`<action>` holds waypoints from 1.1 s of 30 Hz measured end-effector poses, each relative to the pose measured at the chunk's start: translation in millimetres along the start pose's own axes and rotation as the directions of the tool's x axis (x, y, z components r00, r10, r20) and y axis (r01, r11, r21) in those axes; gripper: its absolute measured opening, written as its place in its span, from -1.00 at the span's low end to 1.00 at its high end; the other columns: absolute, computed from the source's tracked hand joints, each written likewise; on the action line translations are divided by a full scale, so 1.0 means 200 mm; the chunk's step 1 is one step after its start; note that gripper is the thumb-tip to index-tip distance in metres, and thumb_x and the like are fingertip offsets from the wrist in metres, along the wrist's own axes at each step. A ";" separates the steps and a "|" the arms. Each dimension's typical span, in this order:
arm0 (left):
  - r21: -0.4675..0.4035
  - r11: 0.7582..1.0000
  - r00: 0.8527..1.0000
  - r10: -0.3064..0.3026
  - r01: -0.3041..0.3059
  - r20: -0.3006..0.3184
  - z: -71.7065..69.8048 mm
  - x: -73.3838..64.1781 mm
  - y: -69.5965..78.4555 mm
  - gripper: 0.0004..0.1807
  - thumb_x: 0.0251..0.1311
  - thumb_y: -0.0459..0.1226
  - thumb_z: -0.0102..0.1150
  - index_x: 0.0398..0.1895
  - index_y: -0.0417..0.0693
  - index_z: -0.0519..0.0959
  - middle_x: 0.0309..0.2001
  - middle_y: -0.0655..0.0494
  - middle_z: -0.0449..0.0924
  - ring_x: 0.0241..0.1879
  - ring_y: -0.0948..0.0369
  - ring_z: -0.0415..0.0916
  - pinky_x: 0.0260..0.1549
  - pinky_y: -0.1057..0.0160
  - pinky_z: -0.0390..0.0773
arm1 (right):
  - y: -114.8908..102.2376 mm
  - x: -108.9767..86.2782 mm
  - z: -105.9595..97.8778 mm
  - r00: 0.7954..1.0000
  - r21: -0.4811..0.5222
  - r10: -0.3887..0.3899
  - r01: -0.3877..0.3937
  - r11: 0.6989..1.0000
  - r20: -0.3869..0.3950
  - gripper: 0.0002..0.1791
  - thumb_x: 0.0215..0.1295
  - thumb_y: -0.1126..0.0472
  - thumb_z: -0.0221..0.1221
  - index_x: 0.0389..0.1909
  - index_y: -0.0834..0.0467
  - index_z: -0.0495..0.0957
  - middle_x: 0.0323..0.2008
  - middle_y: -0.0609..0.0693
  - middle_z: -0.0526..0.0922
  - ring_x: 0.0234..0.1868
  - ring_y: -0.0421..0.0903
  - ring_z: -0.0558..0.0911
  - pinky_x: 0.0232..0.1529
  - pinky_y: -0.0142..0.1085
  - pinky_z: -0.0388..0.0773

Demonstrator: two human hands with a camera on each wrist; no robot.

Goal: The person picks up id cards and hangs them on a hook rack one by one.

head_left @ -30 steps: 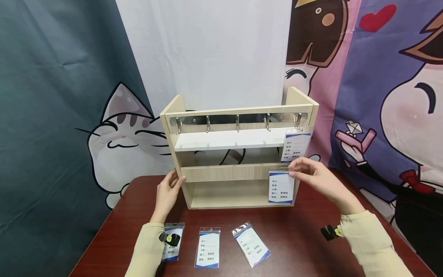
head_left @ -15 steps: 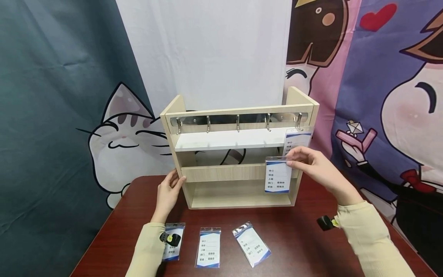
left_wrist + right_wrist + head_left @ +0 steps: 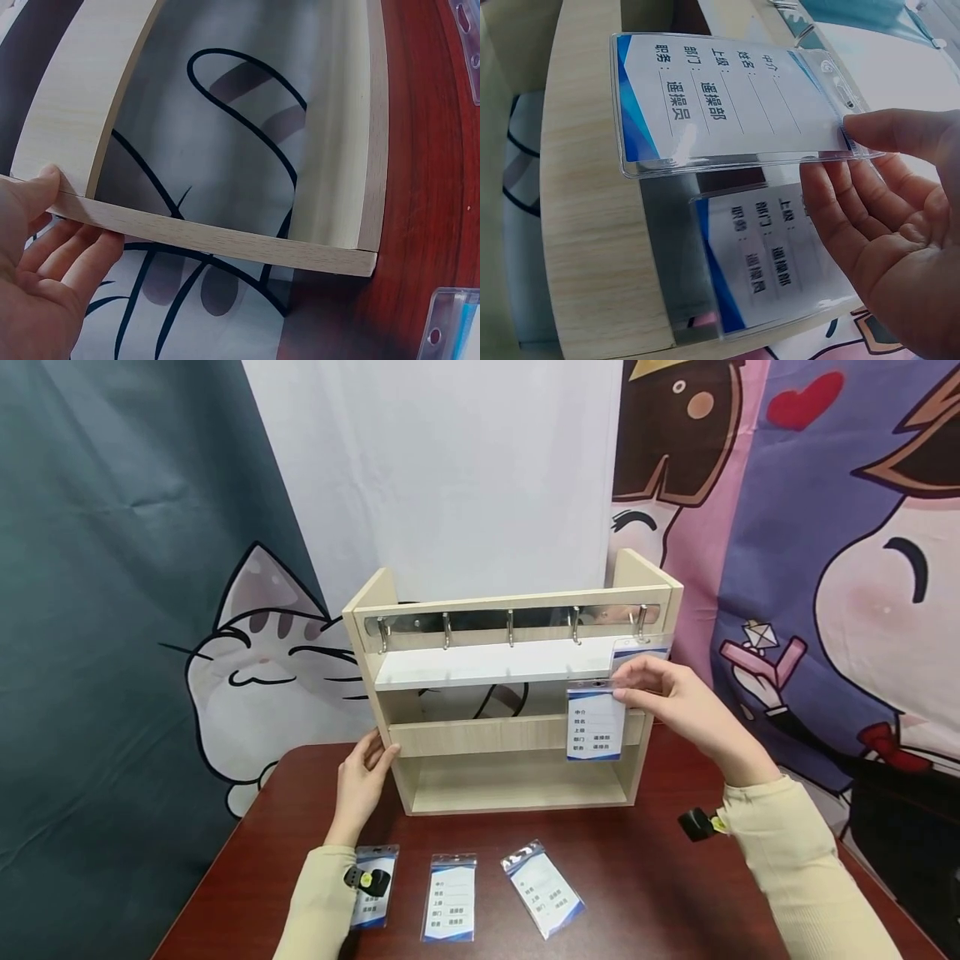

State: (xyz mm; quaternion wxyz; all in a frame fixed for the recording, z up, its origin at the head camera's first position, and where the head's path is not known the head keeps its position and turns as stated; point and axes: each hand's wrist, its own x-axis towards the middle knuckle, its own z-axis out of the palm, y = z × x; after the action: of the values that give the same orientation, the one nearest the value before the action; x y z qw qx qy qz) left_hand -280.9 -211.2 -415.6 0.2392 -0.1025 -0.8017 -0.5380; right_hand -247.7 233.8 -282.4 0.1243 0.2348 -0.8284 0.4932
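A light wooden shelf rack stands on the table, with a metal strip of several hooks along its top. My left hand grips the rack's left side panel, thumb on the front and fingers behind in the left wrist view. My right hand pinches a badge holder by its upper right corner, a clear sleeve with a blue-and-white card. It hangs upright in front of the rack, below the hooks. Behind it, a second badge holder hangs at the rightmost hook, partly covered by my right hand in the head view.
Three more badge holders lie on the dark red table: a left one partly under my left wrist, a middle one and a slanted right one. Cartoon-printed curtains stand behind the rack.
My right hand has raised the badge holder and shifted it slightly left, from the lower shelf up toward the hooks. My left hand keeps its grip on the rack.
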 end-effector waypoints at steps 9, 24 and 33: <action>-0.019 1.000 1.000 -0.004 0.004 -0.023 0.01 0.02 -0.13 -0.44 0.36 -0.19 0.28 0.35 -0.24 0.45 0.22 -0.30 0.53 0.19 -0.07 0.55 0.05 0.20 0.55 | -0.06 0.03 0.00 1.000 -0.004 0.016 -0.016 1.000 -0.015 -0.75 0.39 0.25 0.28 -0.02 0.27 0.55 -0.25 -0.09 0.70 -0.23 -0.27 0.64 -0.20 -0.41 0.60; -0.018 1.000 0.999 0.002 -0.003 -0.034 0.02 0.02 -0.12 -0.46 0.36 -0.20 0.28 0.32 -0.28 0.47 0.19 -0.34 0.54 0.16 -0.11 0.57 0.02 0.20 0.56 | -0.12 0.08 0.01 0.999 0.001 0.010 -0.010 1.000 -0.051 -0.74 0.39 0.23 0.28 -0.01 0.26 0.55 -0.22 -0.07 0.71 -0.22 -0.27 0.64 -0.22 -0.44 0.56; -0.027 1.000 0.999 0.003 -0.004 -0.032 0.01 0.02 -0.13 -0.47 0.37 -0.22 0.27 0.31 -0.29 0.47 0.18 -0.34 0.55 0.16 -0.10 0.57 0.03 0.18 0.55 | -0.15 0.11 0.02 0.996 0.008 0.012 -0.011 1.000 -0.092 -0.75 0.38 0.23 0.29 -0.01 0.25 0.57 -0.23 -0.11 0.73 -0.23 -0.26 0.65 -0.22 -0.37 0.55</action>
State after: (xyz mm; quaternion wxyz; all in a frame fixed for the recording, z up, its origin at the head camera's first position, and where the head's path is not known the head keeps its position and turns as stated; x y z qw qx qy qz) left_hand -296.1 -219.4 -435.9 0.2514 -0.0984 -0.7903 -0.5500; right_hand -250.4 212.4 -251.4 0.1587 0.2074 -0.8213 0.5072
